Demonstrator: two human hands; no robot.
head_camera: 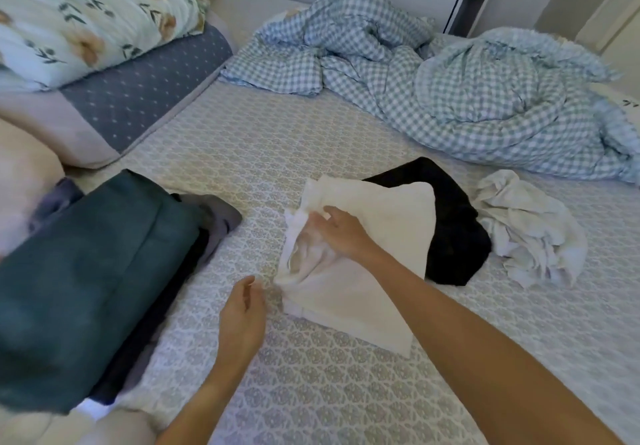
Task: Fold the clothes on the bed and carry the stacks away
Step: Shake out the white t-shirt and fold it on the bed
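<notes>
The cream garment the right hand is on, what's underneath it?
A black garment sticks out from under the cream garment on its far side; how far it extends beneath is hidden. Nearer, only the bed sheet shows.

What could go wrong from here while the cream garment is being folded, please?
1. The right hand pinches only the upper layer of the cream garment, so the fold may come out uneven.
2. The cream garment overlaps the black garment, which may drag along.
3. The teal-topped stack sits near the bed's edge and looks liable to slip.
</notes>
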